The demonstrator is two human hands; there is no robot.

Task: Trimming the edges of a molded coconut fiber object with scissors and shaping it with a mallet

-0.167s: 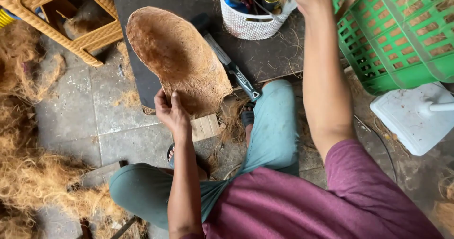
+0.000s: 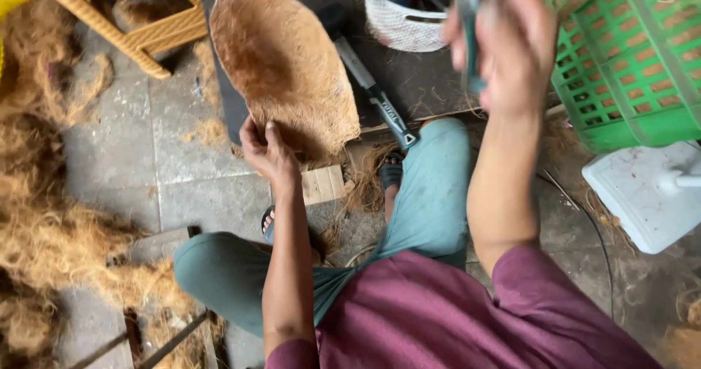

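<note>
My left hand (image 2: 266,150) grips the near edge of a brown oval coir-fibre shell (image 2: 281,62) lying on a dark board (image 2: 423,84). My right hand (image 2: 504,44) is raised and blurred beside a white mesh basket (image 2: 398,22), closed on a slim teal-handled tool (image 2: 471,40). A hammer (image 2: 369,84) with a black and grey handle lies on the board between the shell and my right arm.
A green plastic crate (image 2: 628,69) stands at the right, a white plastic base (image 2: 646,193) below it. A woven tan stool (image 2: 124,18) sits top left. Loose coir fibre (image 2: 44,223) piles along the left. A small wood block (image 2: 323,185) lies by my knee.
My right hand has pulled back from the white basket toward me, now holding a teal-handled tool. My left hand stays on the shell's edge.
</note>
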